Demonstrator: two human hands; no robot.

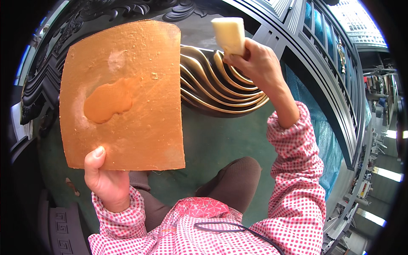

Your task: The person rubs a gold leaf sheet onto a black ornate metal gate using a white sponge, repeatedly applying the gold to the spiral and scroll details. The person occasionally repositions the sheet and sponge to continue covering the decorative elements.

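Note:
My left hand [105, 178] grips the lower edge of a flat, gold-brown board [157, 127], thumb on its face and the other fingers hidden behind. A wet-looking orange-brown puddle of paint [108, 104] lies on the board, among paler smears and small crusted lumps. Higher up on the right, my right hand [261, 63] is closed round the lower end of a pale yellow sponge [229, 34]. Just below and left of that hand spreads a dark carved piece with wavy ridges [212, 83], gold along their crests. Whether the sponge touches the dark metalwork behind it, I cannot tell.
Black scrolled ornament [114, 9] runs along the top left. A dark framed gate-like panel [327, 85] rises on the right, with blue-green sheeting [329, 146] beside it. At lower left stands a dark piece with a key pattern [62, 225]. The floor [216, 136] is green.

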